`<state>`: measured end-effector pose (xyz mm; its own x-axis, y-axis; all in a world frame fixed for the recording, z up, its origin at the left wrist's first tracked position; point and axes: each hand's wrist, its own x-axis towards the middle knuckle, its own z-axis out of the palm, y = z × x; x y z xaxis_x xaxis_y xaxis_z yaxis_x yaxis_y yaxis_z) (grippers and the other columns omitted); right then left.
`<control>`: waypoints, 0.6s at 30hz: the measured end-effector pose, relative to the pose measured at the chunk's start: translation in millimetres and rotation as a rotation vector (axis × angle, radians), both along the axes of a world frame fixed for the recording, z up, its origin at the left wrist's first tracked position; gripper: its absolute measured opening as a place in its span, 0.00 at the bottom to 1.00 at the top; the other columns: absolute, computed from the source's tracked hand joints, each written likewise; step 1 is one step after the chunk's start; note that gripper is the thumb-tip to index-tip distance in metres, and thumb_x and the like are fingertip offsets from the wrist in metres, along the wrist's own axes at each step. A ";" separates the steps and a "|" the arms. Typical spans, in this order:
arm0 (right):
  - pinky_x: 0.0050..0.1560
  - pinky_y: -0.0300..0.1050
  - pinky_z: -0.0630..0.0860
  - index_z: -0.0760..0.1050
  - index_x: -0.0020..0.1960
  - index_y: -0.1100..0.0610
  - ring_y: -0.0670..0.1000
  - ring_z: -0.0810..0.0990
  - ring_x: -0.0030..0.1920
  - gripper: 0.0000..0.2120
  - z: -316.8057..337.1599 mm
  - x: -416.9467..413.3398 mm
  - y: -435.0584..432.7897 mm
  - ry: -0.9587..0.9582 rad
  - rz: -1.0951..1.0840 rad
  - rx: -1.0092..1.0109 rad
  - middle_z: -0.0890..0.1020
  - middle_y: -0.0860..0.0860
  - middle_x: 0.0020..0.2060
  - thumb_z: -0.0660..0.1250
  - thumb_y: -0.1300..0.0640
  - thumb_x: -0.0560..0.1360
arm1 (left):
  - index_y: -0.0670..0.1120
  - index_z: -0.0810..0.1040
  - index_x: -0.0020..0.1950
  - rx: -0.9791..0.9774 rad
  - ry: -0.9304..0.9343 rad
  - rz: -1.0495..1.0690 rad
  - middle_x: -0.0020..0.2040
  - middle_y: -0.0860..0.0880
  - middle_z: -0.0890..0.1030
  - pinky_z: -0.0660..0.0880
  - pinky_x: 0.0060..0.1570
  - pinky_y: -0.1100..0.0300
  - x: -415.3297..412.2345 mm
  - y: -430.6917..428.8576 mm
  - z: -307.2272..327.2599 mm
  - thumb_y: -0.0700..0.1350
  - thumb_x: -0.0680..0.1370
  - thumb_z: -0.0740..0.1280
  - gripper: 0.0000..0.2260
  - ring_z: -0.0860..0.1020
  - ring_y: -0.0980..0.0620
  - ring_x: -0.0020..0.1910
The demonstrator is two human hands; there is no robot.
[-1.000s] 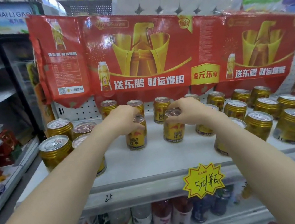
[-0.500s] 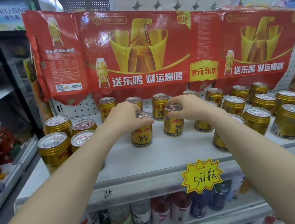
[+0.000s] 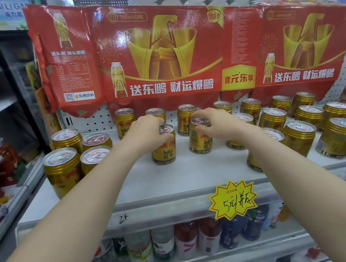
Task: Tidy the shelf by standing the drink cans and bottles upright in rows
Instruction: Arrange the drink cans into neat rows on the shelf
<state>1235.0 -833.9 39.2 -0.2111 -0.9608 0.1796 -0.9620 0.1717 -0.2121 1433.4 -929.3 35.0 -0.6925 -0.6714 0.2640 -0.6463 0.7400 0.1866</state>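
While both arms reach over the white metal shelf (image 3: 175,176), the left hand (image 3: 145,133) curls its fingers over the silver lid of a short gold metal can (image 3: 164,154) with a red bull print. The right hand (image 3: 218,126) grips the top rim of a twin gold can (image 3: 200,144) near it. Both cans stand upright at the middle of the shelf, not touching each other. Other gold cans (image 3: 299,137) stand upright at the left, the back and the right. Plastic drink bottles (image 3: 163,244) stand in a row below.
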 end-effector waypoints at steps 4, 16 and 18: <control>0.60 0.51 0.75 0.69 0.72 0.51 0.56 0.75 0.63 0.21 1.8 -2.1 3.9 0.004 0.029 0.008 0.75 0.55 0.66 0.63 0.50 0.80 | 0.47 0.81 0.55 0.005 0.001 0.032 0.50 0.48 0.82 0.78 0.45 0.52 -0.8 4.6 0.7 0.59 0.75 0.68 0.17 0.79 0.46 0.49; 0.70 0.53 0.61 0.69 0.71 0.59 0.61 0.68 0.69 0.19 -12.2 7.2 12.0 0.208 0.056 -0.123 0.74 0.58 0.68 0.57 0.53 0.83 | 0.45 0.74 0.70 -0.174 0.204 0.147 0.68 0.49 0.74 0.69 0.66 0.49 37.9 52.5 -1.9 0.51 0.78 0.68 0.21 0.69 0.47 0.68; 0.71 0.51 0.58 0.72 0.69 0.62 0.61 0.68 0.68 0.18 -12.2 21.0 12.3 0.213 0.094 -0.271 0.75 0.59 0.66 0.57 0.57 0.82 | 0.44 0.73 0.71 -0.236 0.238 0.199 0.69 0.48 0.73 0.65 0.68 0.52 61.7 61.9 -3.5 0.49 0.79 0.67 0.21 0.67 0.47 0.70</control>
